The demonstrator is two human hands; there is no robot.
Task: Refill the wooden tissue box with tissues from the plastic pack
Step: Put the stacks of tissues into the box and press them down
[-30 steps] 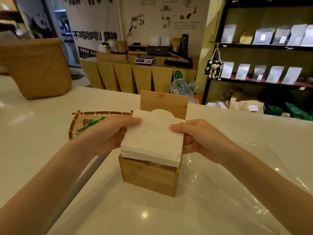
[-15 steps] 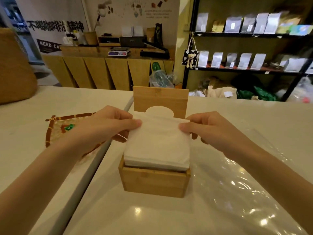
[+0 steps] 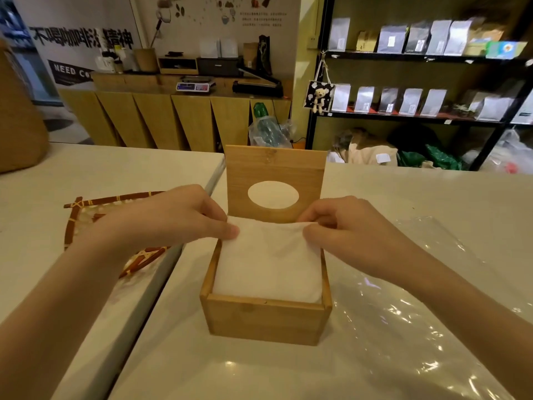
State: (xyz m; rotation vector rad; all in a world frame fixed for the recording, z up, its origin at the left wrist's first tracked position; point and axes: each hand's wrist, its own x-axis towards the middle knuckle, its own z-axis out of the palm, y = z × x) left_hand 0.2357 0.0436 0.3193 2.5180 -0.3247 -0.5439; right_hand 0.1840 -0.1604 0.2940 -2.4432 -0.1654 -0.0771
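The wooden tissue box [image 3: 264, 319] stands on the white table in front of me, its lid [image 3: 275, 164] with an oval hole tipped upright at the back. A white stack of tissues [image 3: 268, 267] sits inside the box, just below the rim. My left hand [image 3: 178, 215] pinches the top tissue at its far left edge. My right hand [image 3: 343, 226] pinches the same tissue at its far right edge, and the sheet is slightly lifted between them. The clear plastic pack [image 3: 427, 327] lies flat and crumpled on the table to the right of the box.
A woven bamboo tray [image 3: 86, 206] lies to the left, partly under my left forearm. A seam between two tabletops [image 3: 170, 272] runs past the box's left side. A brown woven basket [image 3: 17, 116] stands far left. A counter and shelves lie beyond the table.
The tissue stack has gone down from resting on top of the box to sitting inside it. My hands have moved from the stack's sides to pinching the top sheet's far edge.
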